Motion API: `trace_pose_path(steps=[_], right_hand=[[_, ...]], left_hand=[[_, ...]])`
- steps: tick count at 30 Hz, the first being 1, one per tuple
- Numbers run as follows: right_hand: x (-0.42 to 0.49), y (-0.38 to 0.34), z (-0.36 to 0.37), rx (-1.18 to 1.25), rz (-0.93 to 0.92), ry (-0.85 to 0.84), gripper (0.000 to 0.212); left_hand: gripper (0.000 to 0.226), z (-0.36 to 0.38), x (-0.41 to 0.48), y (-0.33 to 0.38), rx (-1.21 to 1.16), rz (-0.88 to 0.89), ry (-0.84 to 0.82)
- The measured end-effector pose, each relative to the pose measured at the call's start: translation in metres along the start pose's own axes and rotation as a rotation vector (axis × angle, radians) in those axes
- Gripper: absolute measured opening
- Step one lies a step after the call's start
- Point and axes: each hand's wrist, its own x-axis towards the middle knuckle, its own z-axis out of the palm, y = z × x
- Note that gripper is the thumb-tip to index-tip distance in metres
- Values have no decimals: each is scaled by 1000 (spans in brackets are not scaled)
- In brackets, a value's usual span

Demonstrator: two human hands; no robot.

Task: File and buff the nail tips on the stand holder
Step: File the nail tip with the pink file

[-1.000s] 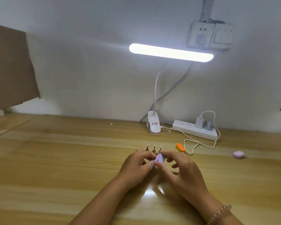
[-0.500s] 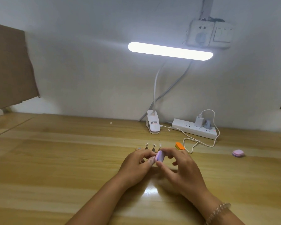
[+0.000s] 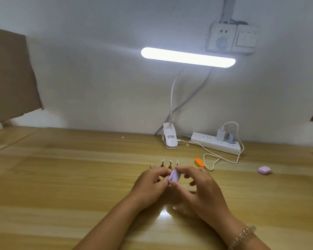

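Pinching a lilac buffer block between thumb and forefinger, the right hand keeps its other fingers loose. Left hand curls against the block's left side; what it grips cannot be told. Nail-tip stands sit just behind the block.

We see one strong source: the lit lamp bar, far and right of centre, blown out to pure white, its halo spreading over the wall. The wall dims toward the left and right edges, and the cardboard at far left looks dull. On the counter a bright glare patch sits near us between the forearms, with soft shadow under the left hand and right hand. Detail is soft throughout, and lines lean toward the frame edges.
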Motion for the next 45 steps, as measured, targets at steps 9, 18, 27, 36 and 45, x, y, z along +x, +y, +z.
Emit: trace_pose_path(steps=[9, 18, 27, 36, 45], right_hand=[[2, 2, 0, -12, 45, 38, 36], [4, 8, 0, -14, 117, 50, 30], [4, 12, 0, 4, 142, 51, 31], [2, 5, 1, -52, 79, 9, 33], [1, 6, 1, -29, 87, 2, 32]], left_hand=[[26, 0, -1, 3, -63, -18, 33], [23, -1, -1, 2, -72, -20, 29], [20, -1, -2, 3, -67, -28, 15], [28, -1, -2, 4, -48, -26, 10], [22, -1, -2, 4, -42, -26, 14]])
